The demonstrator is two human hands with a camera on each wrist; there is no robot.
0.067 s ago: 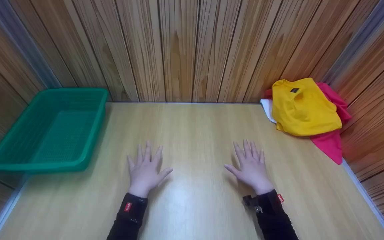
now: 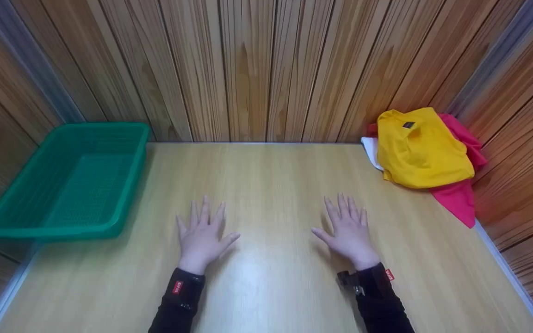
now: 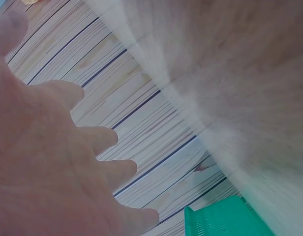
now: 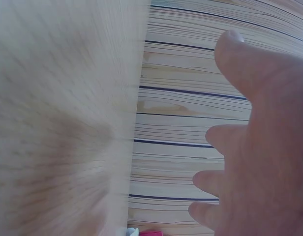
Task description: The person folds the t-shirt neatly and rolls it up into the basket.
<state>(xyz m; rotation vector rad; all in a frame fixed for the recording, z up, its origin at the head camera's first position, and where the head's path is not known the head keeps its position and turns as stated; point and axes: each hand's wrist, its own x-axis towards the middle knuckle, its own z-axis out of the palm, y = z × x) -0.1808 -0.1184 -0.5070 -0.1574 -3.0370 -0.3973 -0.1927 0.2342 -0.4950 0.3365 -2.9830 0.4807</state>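
Note:
My left hand (image 2: 201,243) is held palm down over the wooden table (image 2: 266,185), its fingers spread and nothing in it. To its right, my right hand (image 2: 350,238) has the same pose, fingers apart, holding nothing. Both wrist views show a gap between palm and tabletop. Nearest to the left hand is a green plastic basket (image 2: 130,185) at the left, with nothing in it. Nearest to the right hand is a heap of clothes at the right back: a yellow garment (image 2: 426,157) with a dark neck label on top, and pink-red cloth (image 2: 458,199) beneath it.
A white piece of cloth (image 2: 372,150) sticks out at the heap's left side. Wood-panelled walls (image 2: 248,69) stand at the back, left and right of the table. The basket and the heap sit close to the side walls.

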